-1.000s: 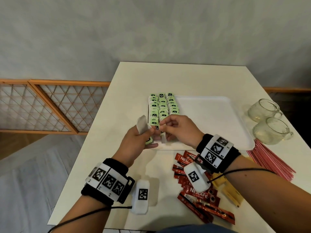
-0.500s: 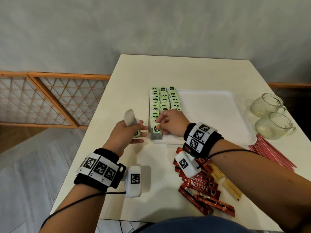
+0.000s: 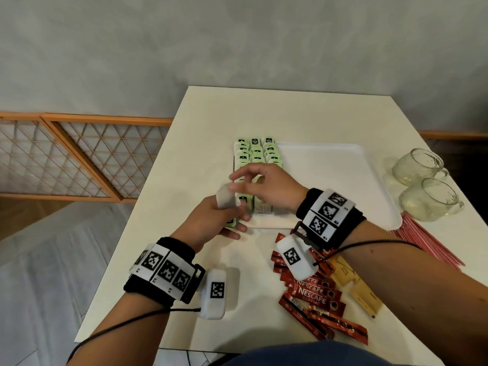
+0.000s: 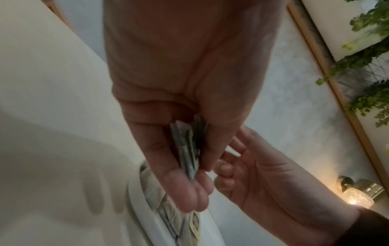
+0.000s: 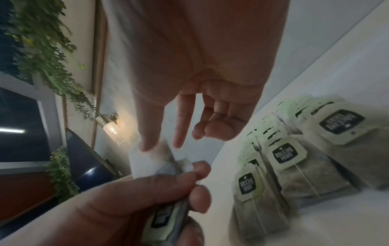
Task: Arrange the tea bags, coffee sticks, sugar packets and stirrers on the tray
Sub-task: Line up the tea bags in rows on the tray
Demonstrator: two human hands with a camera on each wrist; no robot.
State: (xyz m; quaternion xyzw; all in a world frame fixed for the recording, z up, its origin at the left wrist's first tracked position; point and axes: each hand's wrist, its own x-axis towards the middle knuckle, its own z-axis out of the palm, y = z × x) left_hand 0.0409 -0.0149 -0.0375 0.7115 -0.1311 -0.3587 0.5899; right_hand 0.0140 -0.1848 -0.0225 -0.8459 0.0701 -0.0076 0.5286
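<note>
My left hand [image 3: 235, 215] grips a small stack of tea bags [image 3: 225, 201] just off the white tray's [image 3: 330, 167] front left corner. The left wrist view shows the stack [image 4: 187, 149] clamped between thumb and fingers. My right hand [image 3: 233, 182] hovers over the stack with its first fingers straight. One fingertip [image 5: 147, 146] touches the top bag's [image 5: 143, 164] upper edge, and I see no pinch. Three rows of green-tagged tea bags [image 3: 256, 154] fill the tray's left side. Red coffee sticks [image 3: 314, 294], brown sugar packets [image 3: 364, 294] and red stirrers [image 3: 422, 241] lie on the table.
Two glass cups [image 3: 417, 165] [image 3: 430, 202] stand right of the tray, just above the stirrers. The tray's middle and right are bare. The table's left edge runs close beside my left hand. An orange lattice fence [image 3: 79, 154] stands on the floor to the left.
Half a second ago my right hand was down on the front of the tea bag rows. It has lifted and come back left to the stack in my left hand.
</note>
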